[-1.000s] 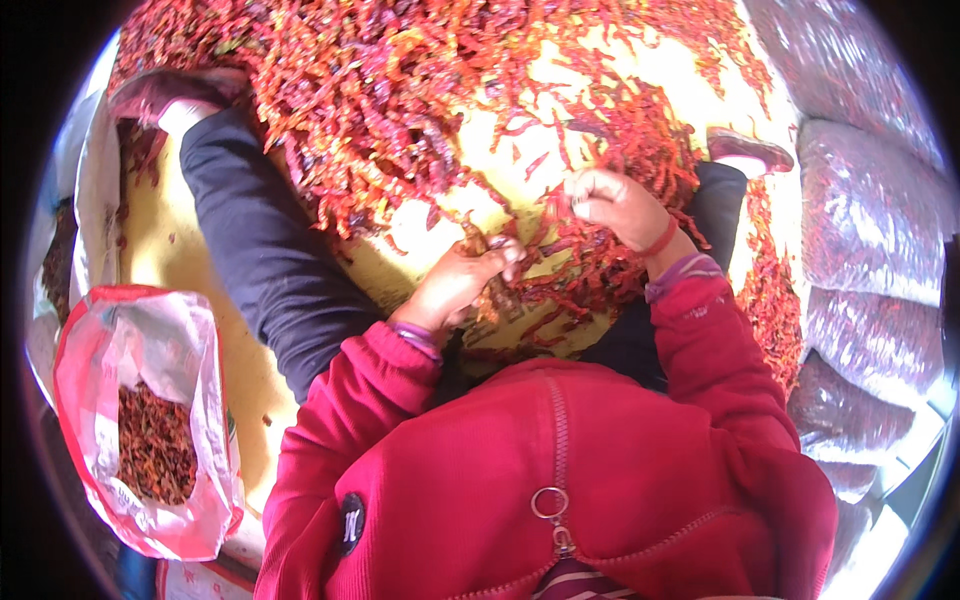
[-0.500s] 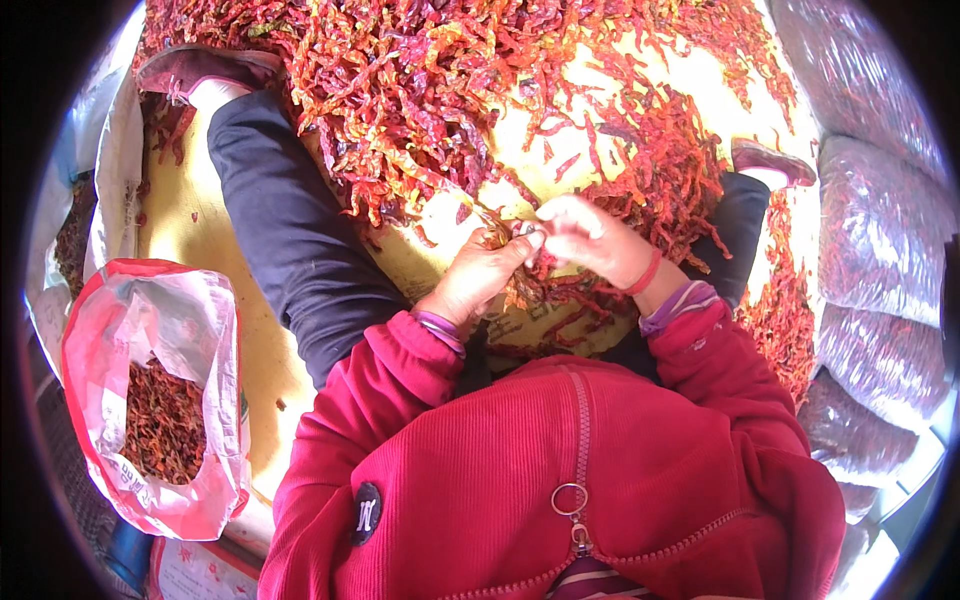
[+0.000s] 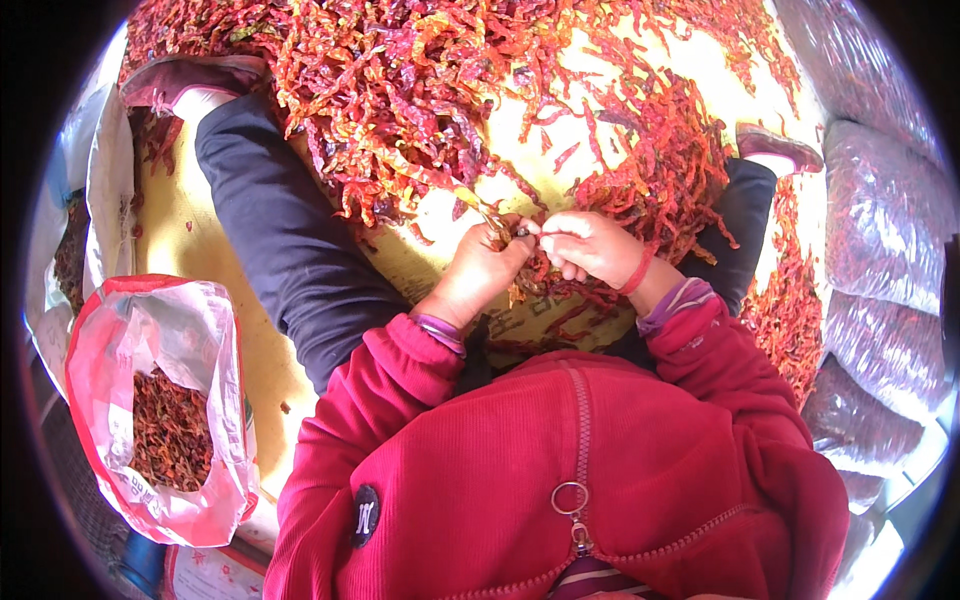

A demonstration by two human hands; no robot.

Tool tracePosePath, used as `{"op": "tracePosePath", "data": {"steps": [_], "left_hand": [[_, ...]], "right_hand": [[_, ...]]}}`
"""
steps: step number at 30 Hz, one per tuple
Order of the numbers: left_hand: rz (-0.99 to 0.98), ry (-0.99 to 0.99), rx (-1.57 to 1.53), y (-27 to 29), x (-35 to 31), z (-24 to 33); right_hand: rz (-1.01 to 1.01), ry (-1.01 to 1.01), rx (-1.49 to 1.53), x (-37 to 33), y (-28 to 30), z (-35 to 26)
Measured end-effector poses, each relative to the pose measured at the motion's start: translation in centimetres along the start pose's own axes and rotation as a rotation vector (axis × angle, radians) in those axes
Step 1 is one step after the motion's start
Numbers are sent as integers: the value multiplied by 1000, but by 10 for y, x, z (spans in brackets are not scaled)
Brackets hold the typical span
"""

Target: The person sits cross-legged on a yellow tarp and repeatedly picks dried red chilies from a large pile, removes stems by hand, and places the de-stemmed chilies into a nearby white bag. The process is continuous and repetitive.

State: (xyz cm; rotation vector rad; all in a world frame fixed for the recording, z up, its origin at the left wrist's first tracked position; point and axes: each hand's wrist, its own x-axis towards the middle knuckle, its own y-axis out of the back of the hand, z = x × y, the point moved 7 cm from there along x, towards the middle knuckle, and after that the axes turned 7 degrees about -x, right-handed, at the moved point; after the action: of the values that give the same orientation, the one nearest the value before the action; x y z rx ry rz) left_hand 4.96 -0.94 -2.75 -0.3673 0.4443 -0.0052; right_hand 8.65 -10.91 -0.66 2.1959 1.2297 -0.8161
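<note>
My left hand [image 3: 482, 270] is closed on a dried chilli pepper [image 3: 489, 212], whose yellowish end sticks out past the fingers toward the heap. Close beside it, my right hand [image 3: 592, 250] is pinched, its thumb and forefinger meeting the left fingertips. Whatever lies in that pinch is too small to make out. Between my legs, just beyond the hands, a big heap of dried red chillies [image 3: 390, 110] spreads over a yellow sheet. A smaller pile of chillies [image 3: 670, 160] lies by my right leg, and more chillies sit under my hands.
At my left stands an open white and red sack [image 3: 90, 335] with dark red chilli pieces [image 3: 170, 430] inside. Filled clear plastic bags [image 3: 885, 220] are stacked along the right. My outstretched legs [image 3: 285, 240] flank the yellow sheet [image 3: 270, 350].
My right hand has come down and in, from raised with loose fingers to a pinch against the left fingertips. My left hand stays nearly in place, holding the chilli.
</note>
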Motion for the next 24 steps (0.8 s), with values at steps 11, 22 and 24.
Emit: {"op": "tracePosePath", "data": {"steps": [11, 22, 24], "left_hand": [[-1, 50, -118, 1, 2, -17], [-43, 239, -416, -2, -5, -14], [-58, 274, -445, -4, -5, -17]], "right_hand": [[42, 605, -525, -33, -22, -47], [410, 258, -1250, 31, 66, -3], [347, 138, -1298, 43, 65, 2]]}}
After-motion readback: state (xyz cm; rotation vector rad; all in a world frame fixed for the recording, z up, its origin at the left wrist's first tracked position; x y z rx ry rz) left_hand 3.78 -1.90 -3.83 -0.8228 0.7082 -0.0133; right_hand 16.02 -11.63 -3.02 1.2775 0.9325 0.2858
